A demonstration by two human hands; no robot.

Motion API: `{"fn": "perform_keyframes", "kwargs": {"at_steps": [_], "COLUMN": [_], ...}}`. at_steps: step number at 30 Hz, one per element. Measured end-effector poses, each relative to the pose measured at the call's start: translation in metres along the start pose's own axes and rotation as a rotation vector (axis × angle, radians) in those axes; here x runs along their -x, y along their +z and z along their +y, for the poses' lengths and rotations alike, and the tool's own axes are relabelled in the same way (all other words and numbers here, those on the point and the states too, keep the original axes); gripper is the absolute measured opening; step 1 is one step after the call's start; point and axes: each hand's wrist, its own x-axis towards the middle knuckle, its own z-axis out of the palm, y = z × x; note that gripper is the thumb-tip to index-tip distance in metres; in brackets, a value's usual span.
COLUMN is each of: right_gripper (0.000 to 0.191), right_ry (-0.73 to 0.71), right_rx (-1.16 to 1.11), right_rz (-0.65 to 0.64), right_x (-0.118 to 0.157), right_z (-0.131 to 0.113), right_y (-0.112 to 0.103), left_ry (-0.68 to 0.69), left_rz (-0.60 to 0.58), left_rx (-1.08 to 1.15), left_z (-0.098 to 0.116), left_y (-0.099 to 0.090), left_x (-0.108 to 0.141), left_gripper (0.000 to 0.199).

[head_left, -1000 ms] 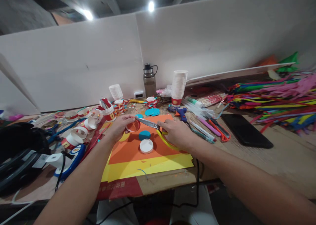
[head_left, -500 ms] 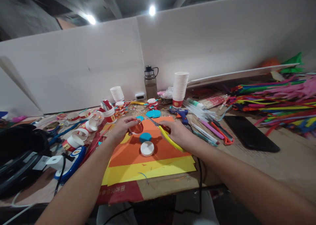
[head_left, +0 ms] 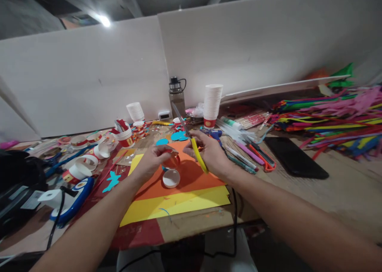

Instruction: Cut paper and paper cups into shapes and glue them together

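Looped plastic scissors handle [head_left: 198, 154]: bright yellow
Rectangular paper sheets [head_left: 197, 180]: orange, yellow
Round paper discs [head_left: 179, 136]: blue

The cardboard-covered table [head_left: 298, 208] carries yellow paper [head_left: 191, 200], with a blue scrap [head_left: 111, 182] to its left, a black phone [head_left: 295, 157] to its right, and a tall cup stack [head_left: 213, 105] beyond it.

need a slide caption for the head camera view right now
Left hand holding a red ring, right hand gripping yellow-handled scissors, with orange paper lying below.
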Motion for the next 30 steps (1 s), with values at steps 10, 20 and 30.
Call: {"fn": "perform_keyframes", "kwargs": {"at_steps": [10,20,30], "right_gripper": [0.046,0.05,0.049], "right_ry": [-0.117,-0.049,-0.04], "right_rx": [0.219,0.111,0.039], "right_rz": [-0.041,-0.07,0.017], "right_x": [0.005,0.009,0.009], "right_z": [0.002,-0.006,-0.013], "right_y": [0.003,0.006,-0.003], "left_ry": [0.018,0.242,0.274], "left_rz": [0.004,0.063,0.315], "left_rx": [0.06,-0.376,-0.341], "left_z": [-0.003,0.004,0.0], "left_y": [0.022,0.022,-0.011], "left_x": [0.008,0.009,-0.002], "left_gripper": [0.018,0.016,0.017]}}
